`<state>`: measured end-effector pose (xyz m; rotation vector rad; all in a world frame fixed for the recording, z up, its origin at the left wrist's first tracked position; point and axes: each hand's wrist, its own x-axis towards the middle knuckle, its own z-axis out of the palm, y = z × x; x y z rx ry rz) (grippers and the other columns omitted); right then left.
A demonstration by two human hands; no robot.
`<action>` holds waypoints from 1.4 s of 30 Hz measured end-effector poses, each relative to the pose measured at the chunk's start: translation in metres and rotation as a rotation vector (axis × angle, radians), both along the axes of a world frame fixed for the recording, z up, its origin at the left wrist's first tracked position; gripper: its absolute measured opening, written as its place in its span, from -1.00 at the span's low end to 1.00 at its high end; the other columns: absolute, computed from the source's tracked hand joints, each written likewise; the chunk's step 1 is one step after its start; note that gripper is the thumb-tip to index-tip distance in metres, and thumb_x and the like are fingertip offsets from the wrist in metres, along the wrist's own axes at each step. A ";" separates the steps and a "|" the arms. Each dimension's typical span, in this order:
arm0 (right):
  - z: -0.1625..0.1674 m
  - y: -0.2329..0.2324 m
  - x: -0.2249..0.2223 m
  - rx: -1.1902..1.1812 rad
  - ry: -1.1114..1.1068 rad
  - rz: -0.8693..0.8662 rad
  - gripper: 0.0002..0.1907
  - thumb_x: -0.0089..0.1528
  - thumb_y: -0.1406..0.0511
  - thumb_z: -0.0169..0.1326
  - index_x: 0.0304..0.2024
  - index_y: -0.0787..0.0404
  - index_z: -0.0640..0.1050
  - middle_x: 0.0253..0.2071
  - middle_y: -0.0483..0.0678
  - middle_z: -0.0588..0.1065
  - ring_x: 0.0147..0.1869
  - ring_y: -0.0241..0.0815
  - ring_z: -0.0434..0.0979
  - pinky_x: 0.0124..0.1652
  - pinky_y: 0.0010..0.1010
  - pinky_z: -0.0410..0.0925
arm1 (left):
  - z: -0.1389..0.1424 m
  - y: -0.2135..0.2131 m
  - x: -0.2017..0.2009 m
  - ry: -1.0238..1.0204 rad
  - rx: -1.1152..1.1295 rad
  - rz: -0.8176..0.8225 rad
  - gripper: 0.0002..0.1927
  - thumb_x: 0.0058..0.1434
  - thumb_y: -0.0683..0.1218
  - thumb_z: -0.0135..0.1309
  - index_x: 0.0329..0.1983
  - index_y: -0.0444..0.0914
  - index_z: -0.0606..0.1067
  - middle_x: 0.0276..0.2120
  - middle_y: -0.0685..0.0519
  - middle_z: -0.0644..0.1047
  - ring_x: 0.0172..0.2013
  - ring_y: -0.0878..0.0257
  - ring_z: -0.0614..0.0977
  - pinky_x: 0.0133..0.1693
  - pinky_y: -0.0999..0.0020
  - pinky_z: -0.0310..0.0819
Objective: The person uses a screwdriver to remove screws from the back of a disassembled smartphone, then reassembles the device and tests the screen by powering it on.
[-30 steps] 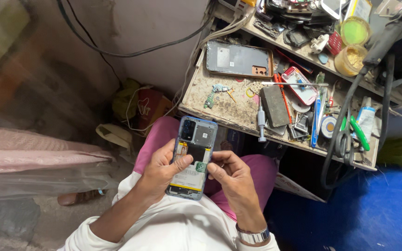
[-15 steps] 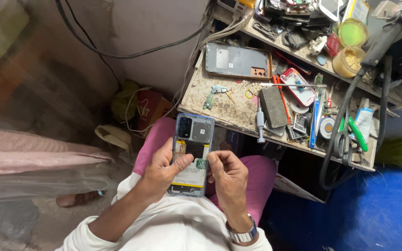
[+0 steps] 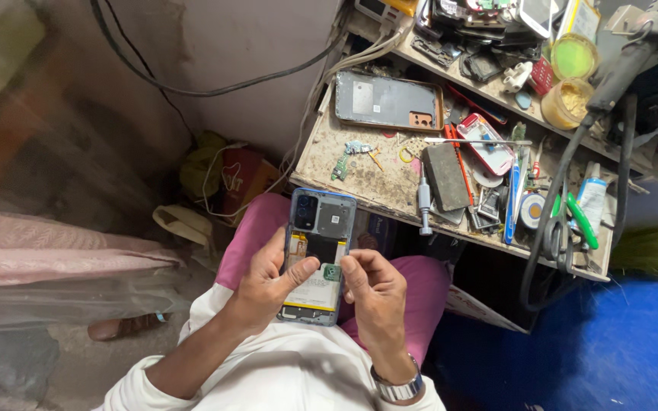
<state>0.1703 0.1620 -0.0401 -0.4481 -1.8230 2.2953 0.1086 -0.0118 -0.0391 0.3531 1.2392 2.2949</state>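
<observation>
While the person sits over pink trousers point(image 3: 420, 285), the workbench point(image 3: 359, 171) fills the frame from 12 to 3 o'clock, dirty top, cluttered. One opened phone point(image 3: 319, 255) sits at frame centre, above the lap, back cover off: blue frame, camera block at its 11 o'clock corner, grey shield plate at its 1 o'clock, dark board mid-body, pale battery lower half, small green tag at the battery's 3 o'clock edge. Left hand point(image 3: 264, 285) wraps the phone's left edge from 9 o'clock, thumb laid across the battery, gripping it. Right hand point(image 3: 375, 293) at the phone's 3 o'clock, fingers curled, fingertip touching the green tag; can't tell if it pinches anything. One wristwatch point(image 3: 397, 388) on the right wrist, 6 o'clock. On the bench: one grey back cover point(image 3: 386, 103) at 12 o'clock, one dark slab point(image 3: 445, 175) just right of centre, one red-cased phone point(image 3: 485, 143) at 1 o'clock, one screwdriver point(image 3: 424, 205) standing at the bench edge, two round tubs point(image 3: 573, 57) at 2 o'clock, one green-handled tool point(image 3: 580, 221) at 3 o'clock, one small green flex board point(image 3: 342, 164).
</observation>
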 end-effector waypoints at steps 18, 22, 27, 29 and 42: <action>0.006 0.019 0.000 0.002 -0.059 -0.021 -0.71 0.41 0.22 0.13 -0.19 0.39 0.57 -0.40 -0.10 0.52 -0.44 -0.40 0.45 -0.48 -0.62 0.30 | 0.005 -0.003 -0.008 -0.095 0.062 0.020 -0.65 0.39 -0.15 0.06 0.19 -0.35 0.35 -0.04 -0.02 0.59 -0.10 0.33 0.64 -0.03 0.35 0.57; 0.004 0.018 -0.011 0.075 -0.072 0.047 -0.76 0.24 0.27 0.22 -0.14 0.31 0.59 -0.36 -0.15 0.54 -0.37 -0.44 0.47 -0.42 -0.63 0.33 | 0.006 0.001 -0.009 -0.087 0.068 0.000 -0.64 0.38 -0.14 0.07 0.19 -0.34 0.35 -0.03 0.03 0.58 -0.08 0.37 0.61 -0.02 0.36 0.55; 0.002 0.023 -0.014 0.030 -0.115 0.019 -0.74 0.32 0.21 0.14 -0.25 0.31 0.62 -0.46 -0.14 0.53 -0.49 -0.41 0.44 -0.51 -0.60 0.28 | 0.014 -0.001 -0.018 -0.100 0.042 0.076 -0.66 0.39 -0.12 0.06 0.17 -0.34 0.36 -0.05 0.03 0.58 -0.10 0.37 0.62 -0.02 0.37 0.56; 0.001 0.022 -0.009 0.005 -0.083 0.081 -0.69 0.40 0.20 0.12 -0.28 0.35 0.58 -0.44 -0.10 0.54 -0.47 -0.39 0.46 -0.47 -0.58 0.32 | 0.017 -0.005 -0.024 -0.094 0.058 0.096 -0.66 0.39 -0.12 0.06 0.17 -0.34 0.37 -0.06 0.03 0.59 -0.11 0.35 0.62 -0.03 0.36 0.57; -0.003 0.003 -0.007 -0.017 -0.119 0.023 -0.78 0.30 0.31 0.20 -0.20 0.42 0.61 -0.45 -0.08 0.56 -0.48 -0.39 0.47 -0.48 -0.57 0.35 | 0.021 0.017 -0.032 0.052 0.029 0.180 -0.62 0.40 -0.13 0.03 0.25 -0.27 0.33 -0.05 0.09 0.55 -0.10 0.42 0.57 -0.03 0.43 0.52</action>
